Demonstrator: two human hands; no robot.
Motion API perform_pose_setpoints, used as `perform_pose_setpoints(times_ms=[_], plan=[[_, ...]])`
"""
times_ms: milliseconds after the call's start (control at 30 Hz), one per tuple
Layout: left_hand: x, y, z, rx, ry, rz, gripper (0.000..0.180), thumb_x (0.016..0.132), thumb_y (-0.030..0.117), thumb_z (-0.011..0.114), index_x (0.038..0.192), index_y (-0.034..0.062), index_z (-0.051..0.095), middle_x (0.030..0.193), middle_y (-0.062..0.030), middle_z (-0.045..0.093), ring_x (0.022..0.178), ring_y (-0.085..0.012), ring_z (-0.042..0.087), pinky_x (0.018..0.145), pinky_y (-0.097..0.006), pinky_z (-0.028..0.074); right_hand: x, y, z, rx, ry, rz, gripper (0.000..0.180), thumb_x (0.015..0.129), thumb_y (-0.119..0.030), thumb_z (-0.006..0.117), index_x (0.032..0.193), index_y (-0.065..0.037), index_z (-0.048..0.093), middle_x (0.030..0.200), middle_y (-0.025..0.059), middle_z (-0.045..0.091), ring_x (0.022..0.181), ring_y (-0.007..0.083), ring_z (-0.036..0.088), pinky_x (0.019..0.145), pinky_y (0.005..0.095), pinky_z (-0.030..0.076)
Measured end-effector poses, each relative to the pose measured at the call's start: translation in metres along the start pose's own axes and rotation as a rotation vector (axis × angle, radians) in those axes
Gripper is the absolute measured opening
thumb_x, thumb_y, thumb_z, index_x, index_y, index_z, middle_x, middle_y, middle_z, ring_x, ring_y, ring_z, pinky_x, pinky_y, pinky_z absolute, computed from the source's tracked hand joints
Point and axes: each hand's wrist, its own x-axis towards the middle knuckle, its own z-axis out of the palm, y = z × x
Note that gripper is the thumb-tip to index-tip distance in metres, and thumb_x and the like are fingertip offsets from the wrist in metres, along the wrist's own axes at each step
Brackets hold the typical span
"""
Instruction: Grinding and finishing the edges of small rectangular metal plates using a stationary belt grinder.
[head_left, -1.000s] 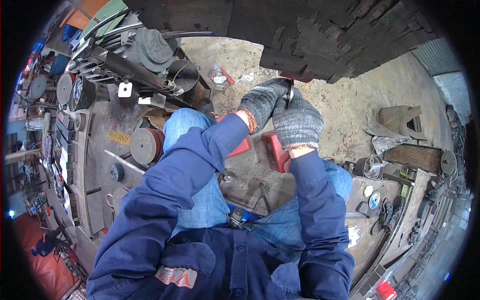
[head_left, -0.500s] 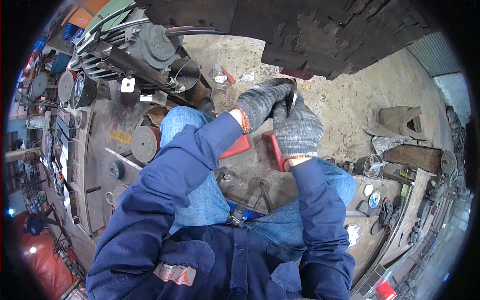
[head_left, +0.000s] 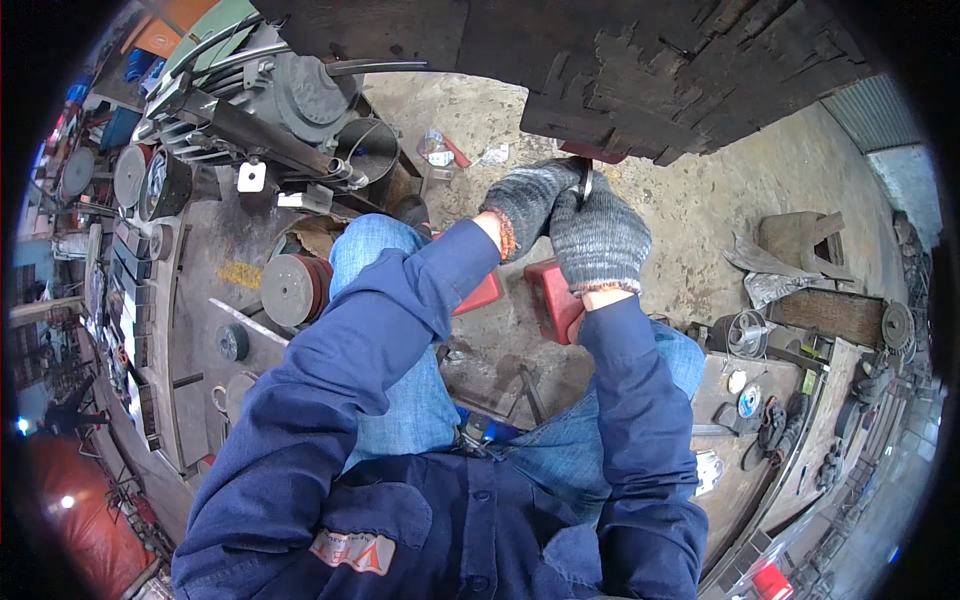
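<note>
Both my hands wear grey knitted work gloves and meet in front of me, above the gap between my knees. My left hand (head_left: 530,203) is closed on a thin, curved, shiny metal piece (head_left: 587,180), which shows nearly edge-on. My right hand (head_left: 602,242) grips the lower part of the same piece, its fingers folded in beside the left ones. How much of the piece lies inside the gloves is hidden. Below the right wrist is a red metal part (head_left: 547,295), and another red part (head_left: 482,293) shows under my left forearm.
A dark, rough-surfaced panel (head_left: 690,80) hangs just beyond my hands. To the left stand a large grey motor (head_left: 310,95), a dark bucket (head_left: 368,148) and a stack of round discs (head_left: 290,288). On the right are a box-like block (head_left: 795,245) and a low workbench (head_left: 745,385).
My hands have shifted slightly to the right, still together on the metal piece. The piece has turned and now looks narrower.
</note>
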Motion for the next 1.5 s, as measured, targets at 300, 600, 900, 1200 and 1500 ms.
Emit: perform_pose_setpoints(times_ms=[300,600,900,1200,1500], plan=[[0.013,-0.015,0.007,-1.306,-0.142,-0.783,0.035,0.103,0.033,0.052,0.128,0.0121,0.062,0.113,-0.0071,0.070,0.093,-0.0174,0.070,0.078,-0.035,0.059,0.028,-0.004,0.012,-0.038,-0.064,0.024,0.041,0.096,-0.044,0.051,0.111,-0.011,0.071,0.098,0.0198,0.074,0.096,0.0392,0.071,0.086,0.0517,0.055],[-0.013,0.026,-0.031,-1.332,-0.110,-0.696,0.033,0.103,0.022,0.058,0.130,0.0035,0.062,0.111,-0.0038,0.068,0.098,-0.0113,0.063,0.085,-0.027,0.053,-0.030,0.003,0.005,0.097,0.079,-0.056,0.049,0.096,-0.040,0.058,0.135,-0.012,0.060,0.090,0.0220,0.072,0.084,0.0402,0.071,0.075,0.0509,0.055],[-0.005,0.014,-0.013,-1.321,-0.061,-0.601,0.032,0.102,0.017,0.057,0.130,0.0031,0.062,0.112,-0.0040,0.068,0.098,-0.0116,0.063,0.089,-0.027,0.052,-0.023,0.000,0.000,0.067,0.129,-0.049,0.052,0.093,-0.036,0.061,0.139,-0.013,0.058,0.087,0.0194,0.072,0.079,0.0375,0.071,0.071,0.0492,0.055],[-0.004,-0.009,-0.004,-0.045,-0.032,0.026,0.042,0.088,0.009,0.067,0.130,0.0081,0.062,0.123,-0.0172,0.068,0.113,-0.0339,0.067,0.096,-0.040,0.052,0.005,-0.009,-0.006,0.023,-0.031,0.002,0.041,0.094,-0.041,0.053,0.123,-0.014,0.066,0.101,0.0211,0.073,0.096,0.0398,0.070,0.085,0.0511,0.054],[0.013,-0.026,0.009,-1.175,-0.193,-0.638,0.038,0.095,0.017,0.060,0.131,0.0065,0.061,0.118,-0.0128,0.070,0.102,-0.0204,0.068,0.086,-0.035,0.057,0.027,-0.011,-0.004,0.016,-0.115,0.083,0.044,0.095,-0.043,0.052,0.109,-0.007,0.072,0.109,0.0231,0.071,0.102,0.0415,0.068,0.091,0.0500,0.053]])
